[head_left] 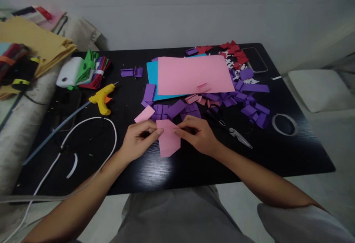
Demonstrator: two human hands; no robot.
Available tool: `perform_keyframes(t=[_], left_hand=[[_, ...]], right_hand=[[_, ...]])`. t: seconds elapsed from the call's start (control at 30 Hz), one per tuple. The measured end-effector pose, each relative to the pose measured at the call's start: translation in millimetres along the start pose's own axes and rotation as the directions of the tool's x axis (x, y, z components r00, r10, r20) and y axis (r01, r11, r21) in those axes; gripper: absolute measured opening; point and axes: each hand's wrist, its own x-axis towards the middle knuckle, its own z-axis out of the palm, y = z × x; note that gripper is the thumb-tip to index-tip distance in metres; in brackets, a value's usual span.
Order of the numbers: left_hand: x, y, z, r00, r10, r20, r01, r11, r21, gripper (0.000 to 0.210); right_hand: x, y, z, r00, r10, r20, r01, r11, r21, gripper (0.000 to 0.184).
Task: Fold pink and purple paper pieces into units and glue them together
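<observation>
At the front middle of the table [191,178], straight before you, you hold a pink card piece [169,141] with both hands; take it as the centre of the clock, twelve pointing away from you. Your left hand [138,139] pinches its edge at ten, thumb on the near face, and your right hand [201,135] grips it at two, likely so the thin card stays taut between them. Its right corners run slantwise; whether by cut or fold, you can't tell from here, nor whether its lower edge touches the table.

Toward one, the large pink paper [194,73] lies over a blue sheet [152,74], perhaps stacked to save room. Folded purple pieces [235,97] spread from twelve round to two, probably pushed back to leave you working space. Scissors [240,137] lie from two to three, handles nearest your right hand, which seems handy for picking up. A yellow glue gun [101,97] rests on its side at ten, nozzle aimed at two, beyond your left hand; that spot presumably keeps its tip off your fingers and the card.
</observation>
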Motion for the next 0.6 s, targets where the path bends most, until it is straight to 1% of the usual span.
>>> perform_keyframes(t=[0.03,0.1,0.13,0.2,0.23,0.37,0.5,0.6], left_hand=[[-0.2,2.3,-1.5,0.999,0.044,-0.023,-0.043,0.999,0.023,0.021],[-2.3,8.1,-4.9,0.992,0.112,-0.060,-0.109,0.992,0.057,0.006],[-3.9,11.0,-6.5,0.989,0.129,-0.068,-0.125,0.990,0.058,0.012],[-7.2,15.7,-8.8,0.986,0.148,-0.072,-0.147,0.989,0.027,0.031],[-8.3,17.3,-9.4,0.984,0.163,-0.072,-0.162,0.987,0.008,0.034],[-7.1,18.1,-8.5,0.973,0.215,-0.085,-0.217,0.976,-0.022,0.027],[-3.9,14.2,-4.5,0.977,0.191,-0.092,-0.200,0.974,-0.102,0.015],[-6.3,11.8,0.3,0.985,0.141,-0.099,-0.152,0.981,-0.118,0.015]], right_hand=[[-1.7,-4.3,-1.0,0.999,-0.040,-0.016,0.039,0.998,-0.049,0.019],[-5.8,-14.2,-2.8,0.996,-0.092,-0.022,0.090,0.993,-0.076,0.012],[-7.8,-19.2,-3.4,0.994,-0.113,-0.016,0.112,0.992,-0.057,0.011],[-10.7,-26.9,-4.3,0.987,-0.158,-0.002,0.158,0.987,-0.010,0.015],[-11.5,-29.3,-4.6,0.983,-0.186,-0.001,0.186,0.983,0.000,0.016],[-9.8,-27.5,-4.8,0.957,-0.289,-0.009,0.288,0.957,-0.016,0.014],[-7.0,-17.7,-3.1,0.959,-0.284,-0.014,0.284,0.959,-0.001,0.014],[-7.5,-13.9,-0.5,0.963,-0.268,-0.026,0.268,0.963,-0.009,0.011]])
